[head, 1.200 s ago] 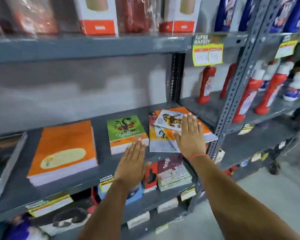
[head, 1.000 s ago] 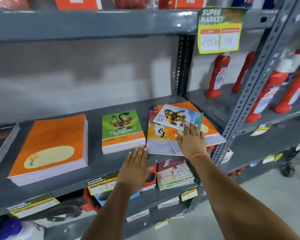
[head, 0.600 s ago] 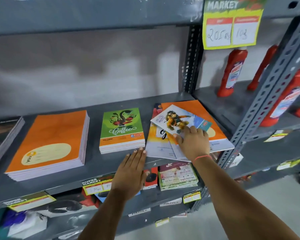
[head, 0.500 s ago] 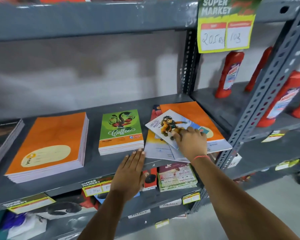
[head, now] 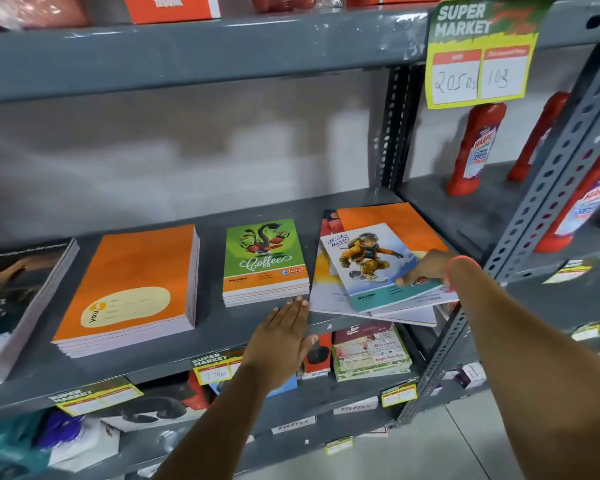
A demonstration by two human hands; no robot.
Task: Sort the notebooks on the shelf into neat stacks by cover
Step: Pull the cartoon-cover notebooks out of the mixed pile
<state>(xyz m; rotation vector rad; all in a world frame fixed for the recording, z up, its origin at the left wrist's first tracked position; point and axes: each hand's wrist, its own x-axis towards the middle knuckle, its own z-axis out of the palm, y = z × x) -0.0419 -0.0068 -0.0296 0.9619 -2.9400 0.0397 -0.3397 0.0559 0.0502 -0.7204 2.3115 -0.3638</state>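
On the grey shelf (head: pixel 222 327) lie a stack of orange notebooks (head: pixel 132 271), a stack of green "Coffee" notebooks (head: pixel 264 261) and, at the right, a messy pile (head: pixel 378 216) with an orange cover at the back. On top of the pile lies a notebook with a cartoon climber cover (head: pixel 364 268), its lower edge over the shelf's front. My right hand (head: pixel 426 268) grips this notebook at its right edge. My left hand (head: pixel 281 337) lies flat and open at the shelf's front edge, just below the green stack.
A dark-covered stack (head: pixel 11 292) lies at the far left. A perforated upright post (head: pixel 541 188) stands right of the pile, with red bottles (head: pixel 475 150) beyond it. Boxed goods (head: pixel 368 351) fill the shelf below. A price tag (head: pixel 478 53) hangs from the shelf above.
My right hand has slid from the top of the pile to its right side and turned the climber notebook so it lies straighter, pulled toward the shelf's front. My left hand stayed put.
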